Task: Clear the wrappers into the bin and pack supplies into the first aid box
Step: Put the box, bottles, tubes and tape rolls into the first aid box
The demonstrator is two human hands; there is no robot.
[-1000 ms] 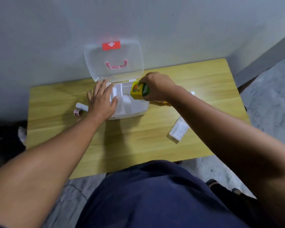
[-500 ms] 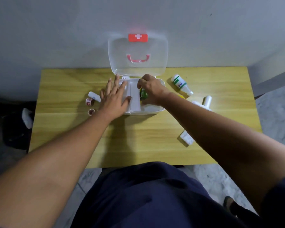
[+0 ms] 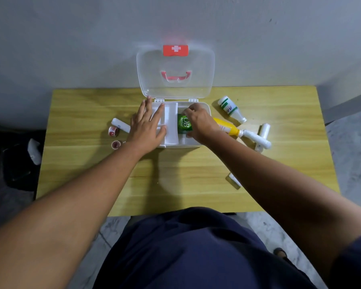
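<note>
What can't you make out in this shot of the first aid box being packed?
All in the head view:
- Green box: its right part is covered by the right hand.
- Left compartments of the first aid box: covered by the left hand.
- Small white packet: partly under the right forearm, and its print is too small to read.
- Bin: none clearly identifiable; only dark shapes at the left edge.

Left hand [image 3: 147, 127] flat; right hand [image 3: 198, 124] curled, gripping.
</note>
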